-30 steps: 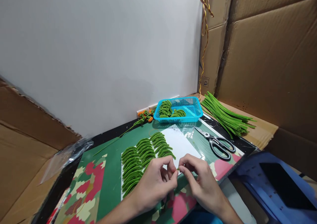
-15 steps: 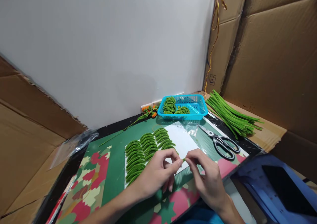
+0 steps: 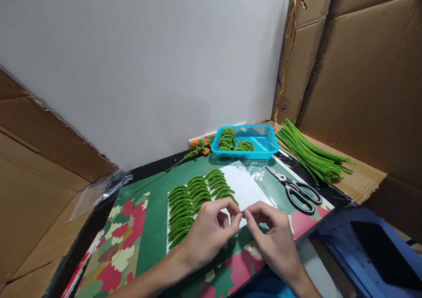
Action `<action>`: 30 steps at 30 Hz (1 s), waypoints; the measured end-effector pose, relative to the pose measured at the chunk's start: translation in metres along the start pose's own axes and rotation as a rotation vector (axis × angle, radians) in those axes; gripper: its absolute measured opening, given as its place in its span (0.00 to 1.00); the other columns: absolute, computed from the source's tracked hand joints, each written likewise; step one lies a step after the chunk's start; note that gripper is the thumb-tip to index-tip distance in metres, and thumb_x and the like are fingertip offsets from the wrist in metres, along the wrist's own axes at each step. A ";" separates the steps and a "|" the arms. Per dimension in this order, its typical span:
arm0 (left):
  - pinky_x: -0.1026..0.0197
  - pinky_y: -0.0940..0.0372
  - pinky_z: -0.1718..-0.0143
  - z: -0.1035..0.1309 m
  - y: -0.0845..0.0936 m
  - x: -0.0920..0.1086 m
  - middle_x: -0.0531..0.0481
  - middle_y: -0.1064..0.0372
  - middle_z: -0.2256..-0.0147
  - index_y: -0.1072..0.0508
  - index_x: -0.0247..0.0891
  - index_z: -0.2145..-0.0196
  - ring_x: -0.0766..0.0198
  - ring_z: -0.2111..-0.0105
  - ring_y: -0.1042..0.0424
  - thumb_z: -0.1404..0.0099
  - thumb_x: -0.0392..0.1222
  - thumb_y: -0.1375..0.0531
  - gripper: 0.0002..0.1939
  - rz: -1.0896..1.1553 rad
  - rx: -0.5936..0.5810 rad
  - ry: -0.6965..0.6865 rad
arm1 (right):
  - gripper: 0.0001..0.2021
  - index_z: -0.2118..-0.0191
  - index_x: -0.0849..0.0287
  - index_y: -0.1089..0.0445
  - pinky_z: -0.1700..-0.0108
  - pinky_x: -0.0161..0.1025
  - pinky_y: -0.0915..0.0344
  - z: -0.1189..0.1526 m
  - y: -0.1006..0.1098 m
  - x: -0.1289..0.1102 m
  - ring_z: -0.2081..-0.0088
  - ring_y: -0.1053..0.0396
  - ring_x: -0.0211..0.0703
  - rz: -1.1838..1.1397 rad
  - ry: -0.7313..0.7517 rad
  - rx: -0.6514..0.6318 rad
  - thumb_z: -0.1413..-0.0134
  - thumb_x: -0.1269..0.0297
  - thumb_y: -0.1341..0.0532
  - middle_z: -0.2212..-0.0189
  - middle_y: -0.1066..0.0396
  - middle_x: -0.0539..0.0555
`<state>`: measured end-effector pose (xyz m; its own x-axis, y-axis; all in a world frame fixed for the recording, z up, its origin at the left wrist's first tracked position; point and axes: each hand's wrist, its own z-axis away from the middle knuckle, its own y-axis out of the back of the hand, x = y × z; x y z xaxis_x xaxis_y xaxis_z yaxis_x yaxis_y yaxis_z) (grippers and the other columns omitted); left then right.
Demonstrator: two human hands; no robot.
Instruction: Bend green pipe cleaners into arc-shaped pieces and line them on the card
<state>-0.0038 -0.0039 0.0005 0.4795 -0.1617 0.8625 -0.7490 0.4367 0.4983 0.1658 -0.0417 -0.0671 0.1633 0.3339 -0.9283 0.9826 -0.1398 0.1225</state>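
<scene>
A small green fuzzy piece (image 3: 243, 212) is pinched between the fingertips of both hands, above the lower edge of a white sheet (image 3: 245, 184). My left hand (image 3: 214, 230) grips its left end, and my right hand (image 3: 272, 234) grips its right end. Most of the piece is hidden by the fingers. Left of the hands, curved green pieces (image 3: 180, 214) lie in three columns on the sheet; my left hand covers part of them.
A blue basket (image 3: 263, 145) holds more curved green pieces. Scissors (image 3: 293, 188) lie right of the sheet, below a bundle of green stems (image 3: 310, 155). An orange-flowered stem (image 3: 194, 150) rests at the back. Cardboard walls (image 3: 372, 69) stand at both sides.
Both hands keep their pinch on the small piece. The right hand's fingers have shifted slightly left, closer to the left fingertips. The whole view has moved a little.
</scene>
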 end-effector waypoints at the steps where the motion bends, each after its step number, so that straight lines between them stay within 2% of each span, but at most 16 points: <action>1: 0.70 0.42 0.81 0.001 -0.001 -0.001 0.54 0.31 0.74 0.25 0.35 0.65 0.72 0.81 0.34 0.28 0.49 0.38 0.14 -0.009 0.003 -0.007 | 0.10 0.66 0.58 0.27 0.68 0.34 0.33 0.001 -0.002 0.001 0.71 0.28 0.38 0.036 0.061 0.020 0.29 0.65 0.39 0.71 0.26 0.51; 5: 0.70 0.45 0.84 0.005 -0.008 -0.008 0.54 0.31 0.78 0.28 0.36 0.68 0.70 0.83 0.34 0.28 0.51 0.38 0.16 0.062 0.021 0.028 | 0.08 0.62 0.58 0.29 0.65 0.35 0.33 0.001 -0.009 0.002 0.69 0.28 0.39 0.260 0.385 0.109 0.31 0.76 0.41 0.70 0.26 0.52; 7: 0.70 0.47 0.85 0.006 -0.010 -0.010 0.56 0.35 0.83 0.31 0.38 0.67 0.68 0.86 0.34 0.28 0.55 0.38 0.18 0.159 0.004 0.090 | 0.09 0.60 0.58 0.29 0.64 0.35 0.32 0.001 -0.009 0.001 0.67 0.27 0.40 0.328 0.464 0.123 0.31 0.79 0.42 0.68 0.26 0.53; 10: 0.70 0.45 0.86 0.005 -0.012 -0.013 0.57 0.35 0.86 0.32 0.39 0.65 0.67 0.88 0.36 0.28 0.60 0.39 0.21 0.268 -0.051 0.166 | 0.09 0.58 0.58 0.29 0.63 0.35 0.32 0.000 -0.006 0.000 0.67 0.27 0.40 0.326 0.468 0.135 0.32 0.80 0.40 0.68 0.25 0.53; 13: 0.70 0.45 0.86 0.005 -0.012 -0.013 0.58 0.36 0.85 0.31 0.38 0.63 0.68 0.88 0.35 0.28 0.62 0.39 0.22 0.299 -0.084 0.165 | 0.09 0.58 0.57 0.29 0.64 0.35 0.31 0.000 -0.001 0.000 0.68 0.27 0.39 0.306 0.463 0.143 0.32 0.79 0.40 0.68 0.26 0.51; 17: 0.72 0.50 0.88 0.006 -0.013 -0.011 0.61 0.41 0.86 0.32 0.39 0.66 0.70 0.88 0.37 0.31 0.61 0.35 0.22 0.303 -0.076 0.148 | 0.09 0.58 0.57 0.30 0.64 0.36 0.31 0.000 -0.001 0.004 0.68 0.26 0.40 0.346 0.499 0.128 0.32 0.79 0.40 0.69 0.27 0.52; 22: 0.70 0.56 0.91 0.007 -0.011 -0.009 0.64 0.47 0.90 0.38 0.43 0.65 0.68 0.92 0.45 0.34 0.66 0.35 0.25 0.418 -0.165 0.229 | 0.09 0.58 0.58 0.31 0.63 0.37 0.31 0.000 -0.007 0.005 0.67 0.26 0.42 0.420 0.603 0.170 0.32 0.80 0.40 0.69 0.25 0.54; 26: 0.69 0.56 0.88 0.004 -0.009 -0.009 0.63 0.46 0.88 0.36 0.41 0.67 0.71 0.89 0.47 0.33 0.61 0.34 0.23 0.342 -0.134 0.186 | 0.10 0.57 0.57 0.30 0.62 0.37 0.31 0.002 -0.005 0.004 0.67 0.27 0.41 0.361 0.567 0.121 0.32 0.80 0.40 0.68 0.26 0.53; 30: 0.69 0.50 0.78 0.003 -0.007 -0.009 0.58 0.38 0.77 0.31 0.36 0.69 0.73 0.79 0.45 0.29 0.52 0.37 0.18 0.140 -0.008 0.032 | 0.09 0.57 0.56 0.30 0.63 0.36 0.32 0.002 0.001 0.003 0.68 0.29 0.40 0.341 0.498 0.104 0.32 0.79 0.39 0.68 0.27 0.51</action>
<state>-0.0042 -0.0084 -0.0109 0.3849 -0.0709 0.9202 -0.8061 0.4599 0.3726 0.1672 -0.0430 -0.0710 0.5134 0.6465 -0.5643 0.8580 -0.3970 0.3258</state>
